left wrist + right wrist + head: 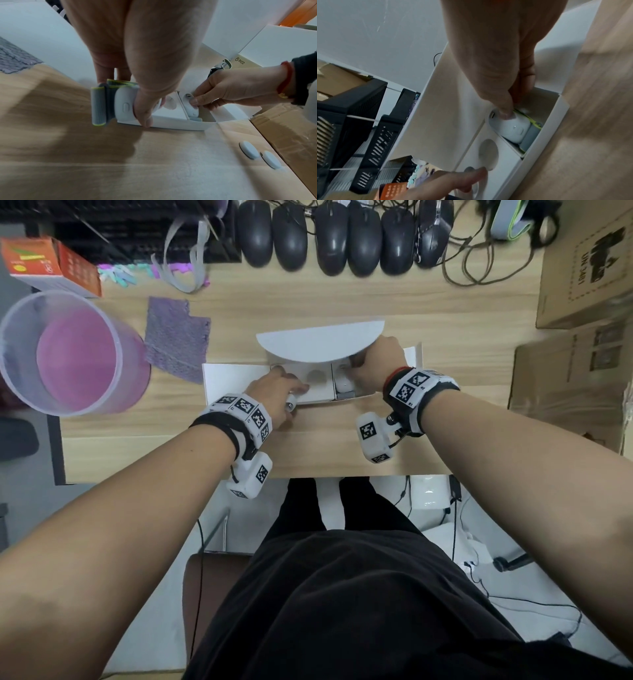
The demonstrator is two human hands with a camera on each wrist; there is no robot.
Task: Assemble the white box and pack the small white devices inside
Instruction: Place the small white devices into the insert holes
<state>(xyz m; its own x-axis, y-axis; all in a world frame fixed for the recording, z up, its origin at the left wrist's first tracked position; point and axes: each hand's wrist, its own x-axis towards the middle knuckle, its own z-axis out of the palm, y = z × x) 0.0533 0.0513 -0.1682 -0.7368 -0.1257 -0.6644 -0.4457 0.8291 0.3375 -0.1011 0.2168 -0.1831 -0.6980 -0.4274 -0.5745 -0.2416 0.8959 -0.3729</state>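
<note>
First device [511, 129] sat boxed, right hand [376, 364] pinching it. Left hand [274, 393] gripped second device [125, 106]; two discs [248, 149] lay unpacked.

head: overhead, looking down | wrists: close, low | shared: white box [229, 381]

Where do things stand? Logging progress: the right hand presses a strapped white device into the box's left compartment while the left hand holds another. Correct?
No: the head view shows the right hand pressing its device into the box's right compartment; the left hand does hold another device.
</note>
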